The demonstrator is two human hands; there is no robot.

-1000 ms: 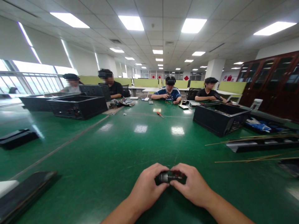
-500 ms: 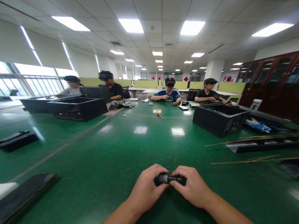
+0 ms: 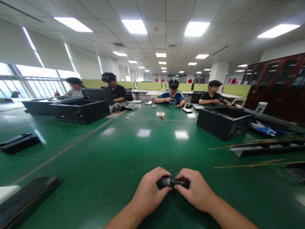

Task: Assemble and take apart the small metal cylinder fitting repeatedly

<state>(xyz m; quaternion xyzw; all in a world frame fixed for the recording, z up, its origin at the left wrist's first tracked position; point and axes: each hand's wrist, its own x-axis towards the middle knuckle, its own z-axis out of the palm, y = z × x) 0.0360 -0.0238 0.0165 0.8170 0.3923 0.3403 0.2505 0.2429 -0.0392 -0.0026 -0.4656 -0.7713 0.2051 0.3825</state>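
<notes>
Near the front of the green table, a small black tool with a grey collar and a thin ribbed shaft (image 3: pixel 168 182) lies crosswise between my hands. Its exact kind cannot be made out. My left hand (image 3: pixel 152 189) is closed round the thick collar end, the rest of which the palm hides. The thumb and forefinger of my right hand (image 3: pixel 196 189) curl above and below the thin shaft, whose tip points right into the hollow of that hand. Whether the right fingertips press on the shaft is hard to see.
Black computer cases (image 3: pixel 81 111) stand at the far left and right. An orange screwdriver (image 3: pixel 163 118) lies mid-table. Thin brass-coloured rods (image 3: pixel 235 167) and a dark metal rail (image 3: pixel 262 149) lie right, a dark slab (image 3: pixel 28 200) front left. Several people sit at the far side.
The right fingertips have shifted very slightly to the right along the shaft. My left hand keeps its hold, and the tool stays nearly in place.
</notes>
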